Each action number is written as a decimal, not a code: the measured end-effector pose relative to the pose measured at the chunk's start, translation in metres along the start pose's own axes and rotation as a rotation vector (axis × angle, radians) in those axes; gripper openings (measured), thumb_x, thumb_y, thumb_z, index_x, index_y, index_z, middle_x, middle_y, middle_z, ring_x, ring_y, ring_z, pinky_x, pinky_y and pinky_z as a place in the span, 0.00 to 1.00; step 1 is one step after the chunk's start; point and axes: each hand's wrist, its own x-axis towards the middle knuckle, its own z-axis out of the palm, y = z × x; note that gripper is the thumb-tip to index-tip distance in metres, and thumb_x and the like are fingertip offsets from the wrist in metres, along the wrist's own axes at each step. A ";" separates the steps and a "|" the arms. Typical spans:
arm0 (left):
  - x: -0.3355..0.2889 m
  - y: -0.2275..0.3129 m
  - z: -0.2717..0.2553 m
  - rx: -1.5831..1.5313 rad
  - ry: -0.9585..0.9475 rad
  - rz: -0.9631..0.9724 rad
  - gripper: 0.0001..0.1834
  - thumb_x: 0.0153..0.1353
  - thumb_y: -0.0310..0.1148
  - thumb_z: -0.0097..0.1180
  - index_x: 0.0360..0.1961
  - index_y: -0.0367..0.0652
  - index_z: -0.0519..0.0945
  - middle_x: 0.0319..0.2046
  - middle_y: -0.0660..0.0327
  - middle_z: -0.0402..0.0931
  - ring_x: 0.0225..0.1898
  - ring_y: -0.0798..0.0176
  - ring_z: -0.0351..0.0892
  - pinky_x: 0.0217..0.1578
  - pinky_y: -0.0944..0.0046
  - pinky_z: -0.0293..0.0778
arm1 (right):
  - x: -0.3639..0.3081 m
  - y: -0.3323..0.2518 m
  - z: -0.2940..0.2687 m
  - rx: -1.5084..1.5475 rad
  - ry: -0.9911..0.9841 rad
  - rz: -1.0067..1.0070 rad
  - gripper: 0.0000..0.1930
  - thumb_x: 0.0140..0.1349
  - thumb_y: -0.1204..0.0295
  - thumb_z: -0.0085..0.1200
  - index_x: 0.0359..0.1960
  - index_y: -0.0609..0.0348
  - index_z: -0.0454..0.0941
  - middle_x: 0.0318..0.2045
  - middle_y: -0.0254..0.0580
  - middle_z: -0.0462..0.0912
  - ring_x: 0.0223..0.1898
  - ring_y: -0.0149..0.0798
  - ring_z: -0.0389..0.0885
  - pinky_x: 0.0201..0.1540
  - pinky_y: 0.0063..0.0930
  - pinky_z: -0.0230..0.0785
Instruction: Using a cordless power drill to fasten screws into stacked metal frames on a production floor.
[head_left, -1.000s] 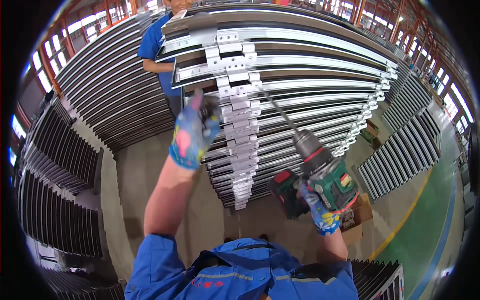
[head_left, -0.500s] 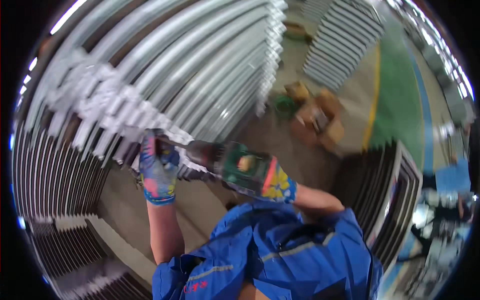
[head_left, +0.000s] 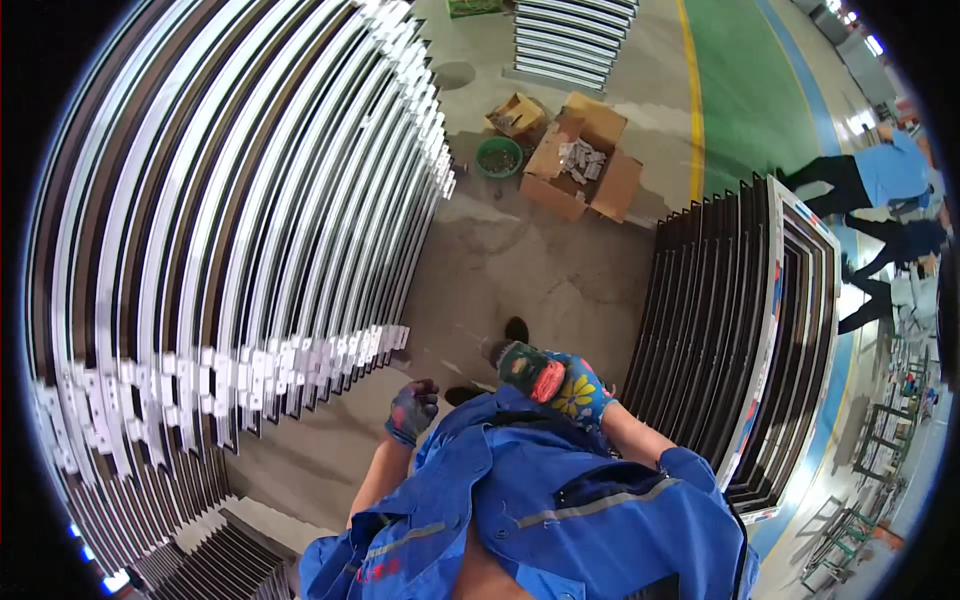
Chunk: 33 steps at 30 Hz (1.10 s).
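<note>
A tall stack of pale metal frames (head_left: 232,240) fills the left side, its white brackets (head_left: 262,378) lined up at the near ends, seemingly turned outward so that each one can be reached. A dark frame stack (head_left: 690,320) stands on the right, and the person is in the bare lane between the two, which appears to leave room for standing and turning. An open cardboard box (head_left: 618,186) sits on the floor beyond, flaps spread, probably for easy picking.

The power drill (head_left: 522,366) is in front of the person's waist, just above the dark shoes, kept near the body and well apart from both stacks, as if to spare them knocks. Its red rear end faces up toward the head; the dark nose points forward, slightly left and apparently down, so the long axis is strongly foreshortened. The bit cannot be made out.

The right hand (head_left: 578,388) has its gloved fingers wrapped around the drill. The left hand (head_left: 413,411), near the brackets but not touching them, has curled fingers; whether they grip something small, I cannot tell.

A green bowl (head_left: 499,174) rests beside the box, whose loose metal pieces (head_left: 582,160) lie in a heap.
</note>
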 end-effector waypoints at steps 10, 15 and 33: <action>0.107 0.015 0.103 0.482 0.177 0.017 0.15 0.54 0.43 0.49 0.27 0.41 0.74 0.23 0.58 0.74 0.22 0.65 0.71 0.23 0.66 0.69 | 0.007 0.014 -0.089 0.541 0.241 0.077 0.21 0.50 0.82 0.54 0.49 0.64 0.69 0.46 0.36 0.75 0.46 0.30 0.74 0.51 0.24 0.66; 0.159 0.041 0.149 0.417 0.062 -0.112 0.14 0.59 0.40 0.46 0.26 0.41 0.74 0.23 0.58 0.75 0.20 0.64 0.70 0.21 0.67 0.68 | 0.010 0.037 -0.098 0.974 0.312 0.088 0.20 0.50 0.82 0.55 0.48 0.63 0.70 0.45 0.36 0.76 0.46 0.30 0.74 0.51 0.23 0.66; 0.321 0.200 0.280 0.480 0.109 -0.162 0.14 0.60 0.41 0.45 0.24 0.44 0.75 0.20 0.59 0.76 0.22 0.59 0.76 0.25 0.58 0.74 | 0.166 -0.031 -0.200 1.577 0.693 0.214 0.15 0.62 0.67 0.40 0.46 0.61 0.71 0.43 0.43 0.77 0.46 0.41 0.75 0.51 0.36 0.67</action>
